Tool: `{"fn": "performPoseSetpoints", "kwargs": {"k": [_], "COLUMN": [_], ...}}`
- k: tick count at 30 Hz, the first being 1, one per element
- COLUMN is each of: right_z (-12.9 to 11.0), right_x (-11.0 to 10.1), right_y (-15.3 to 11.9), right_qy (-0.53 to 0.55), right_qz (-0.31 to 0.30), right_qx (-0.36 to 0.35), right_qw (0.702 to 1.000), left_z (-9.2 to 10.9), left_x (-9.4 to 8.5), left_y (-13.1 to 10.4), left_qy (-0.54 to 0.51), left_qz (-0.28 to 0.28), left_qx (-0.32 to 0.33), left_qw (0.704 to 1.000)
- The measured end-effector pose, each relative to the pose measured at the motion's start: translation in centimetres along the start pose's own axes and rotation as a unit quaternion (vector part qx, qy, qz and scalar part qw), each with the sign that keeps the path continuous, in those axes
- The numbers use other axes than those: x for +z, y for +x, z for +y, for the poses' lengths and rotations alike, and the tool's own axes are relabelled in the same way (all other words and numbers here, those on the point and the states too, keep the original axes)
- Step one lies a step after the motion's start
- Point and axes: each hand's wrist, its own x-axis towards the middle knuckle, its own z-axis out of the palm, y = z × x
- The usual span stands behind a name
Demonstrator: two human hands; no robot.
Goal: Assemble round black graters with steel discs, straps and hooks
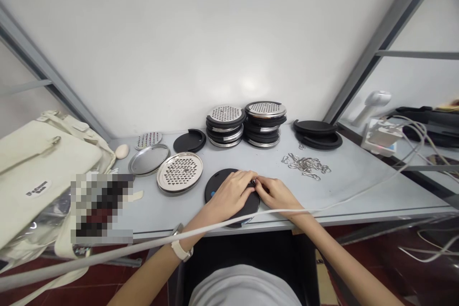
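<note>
Though unclear in grip, left fingers [245, 177] and right fingers [264, 185] at black disc [217, 181]; grey table [353, 179] before white wall [215, 33]

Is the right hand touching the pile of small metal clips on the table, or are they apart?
Apart. In the head view, a strip of grey tabletop shows between the right hand and the metal clips.

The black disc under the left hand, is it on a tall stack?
No, the black disc sits apart, in front of both tall stacks.
</note>
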Motion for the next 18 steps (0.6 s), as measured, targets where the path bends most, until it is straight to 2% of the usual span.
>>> {"fn": "performPoseSetpoints", "kwargs": {"k": [9, 18], "right_z": [0.03, -0.21], "right_x": [0.11, 0.01], "right_y": [-0.02, -0.02], "right_qy": [0.000, 0.000], "right_qz": [0.002, 0.013], "right_qx": [0.001, 0.016], "right_qw": [1.000, 1.000], "left_z": [0.11, -0.27], "left_x": [-0.06, 0.26], "left_y": [-0.04, -0.26], "left_qy": [-0.013, -0.015], "left_qz": [0.004, 0.026], "left_qx": [0.010, -0.011], "left_qw": [1.000, 1.000]}}
